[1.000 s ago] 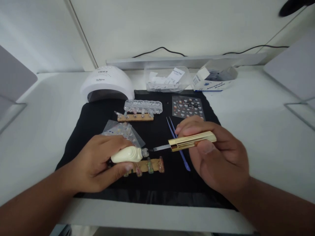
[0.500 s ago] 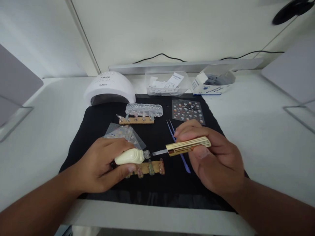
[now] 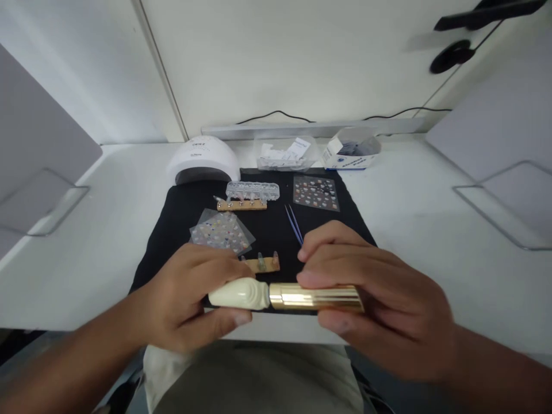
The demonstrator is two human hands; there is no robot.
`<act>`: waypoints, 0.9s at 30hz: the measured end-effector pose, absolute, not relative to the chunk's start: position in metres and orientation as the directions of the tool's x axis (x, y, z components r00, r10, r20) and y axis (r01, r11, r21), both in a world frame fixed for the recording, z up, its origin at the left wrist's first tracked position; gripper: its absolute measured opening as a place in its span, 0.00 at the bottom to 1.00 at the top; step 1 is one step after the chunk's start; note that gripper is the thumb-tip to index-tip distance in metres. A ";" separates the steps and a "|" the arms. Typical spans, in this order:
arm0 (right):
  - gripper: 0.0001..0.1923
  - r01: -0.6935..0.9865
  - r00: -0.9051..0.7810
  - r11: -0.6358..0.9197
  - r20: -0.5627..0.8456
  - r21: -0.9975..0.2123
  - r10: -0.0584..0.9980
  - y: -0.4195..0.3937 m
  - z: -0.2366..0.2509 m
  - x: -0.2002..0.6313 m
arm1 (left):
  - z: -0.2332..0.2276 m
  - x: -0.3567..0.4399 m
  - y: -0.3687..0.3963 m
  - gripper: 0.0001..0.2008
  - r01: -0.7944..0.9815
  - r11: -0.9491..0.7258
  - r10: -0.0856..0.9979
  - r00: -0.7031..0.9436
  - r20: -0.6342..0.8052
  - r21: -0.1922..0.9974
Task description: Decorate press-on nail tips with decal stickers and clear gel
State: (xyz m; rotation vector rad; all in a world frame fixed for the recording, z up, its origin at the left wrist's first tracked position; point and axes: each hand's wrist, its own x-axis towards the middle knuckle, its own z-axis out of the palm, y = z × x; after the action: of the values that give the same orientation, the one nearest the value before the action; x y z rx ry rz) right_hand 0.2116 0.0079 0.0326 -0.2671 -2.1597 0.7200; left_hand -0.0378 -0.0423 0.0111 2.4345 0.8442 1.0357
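Note:
My left hand [image 3: 190,302] grips a cream nail polish bottle [image 3: 239,293] lying sideways above the table's front edge. My right hand [image 3: 379,305] holds the gold ribbed cap [image 3: 317,297], which is pushed onto the bottle's neck, so the brush is hidden inside. Just behind the bottle, a wooden strip with painted nail tips [image 3: 264,264] lies on the black mat [image 3: 181,213]. Blue tweezers [image 3: 294,224] lie on the mat beyond my right fingers.
A white nail lamp [image 3: 202,158] stands at the mat's back left. A clear nail tip box [image 3: 253,189], a second strip of tips [image 3: 241,204], two sticker sheets [image 3: 221,231] [image 3: 315,192], a clear container [image 3: 284,154] and a small carton [image 3: 351,150] lie farther back.
The gold cap with its brush has gone from apart to seated on the bottle. Both hands have come toward me, off the mat, and the view has pulled back.

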 end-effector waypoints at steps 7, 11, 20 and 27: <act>0.05 0.129 -0.525 0.733 0.582 -0.667 0.621 -0.018 0.033 0.207 | 0.002 -0.028 -0.062 0.10 0.424 -0.709 0.705 0.445 0.552 0.564; 0.09 -0.035 -0.548 0.750 0.640 -0.661 0.539 -0.027 0.022 0.199 | -0.009 -0.019 -0.069 0.13 0.370 -0.778 0.627 0.404 0.666 0.508; 0.09 -0.088 -0.414 0.767 0.724 -0.635 0.552 -0.043 0.013 0.195 | -0.011 -0.011 -0.087 0.13 0.424 -0.785 0.607 0.384 0.696 0.451; 0.07 -0.053 -0.351 0.728 0.695 -0.684 0.627 -0.045 0.005 0.194 | -0.027 -0.007 -0.081 0.13 0.374 -0.769 0.633 0.338 0.697 0.518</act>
State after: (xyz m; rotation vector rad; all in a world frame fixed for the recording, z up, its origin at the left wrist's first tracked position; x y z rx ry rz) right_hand 0.1937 -0.0453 0.0046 -0.4502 -1.8050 0.7535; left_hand -0.0070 -0.0814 -0.0272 2.3391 0.9047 1.4015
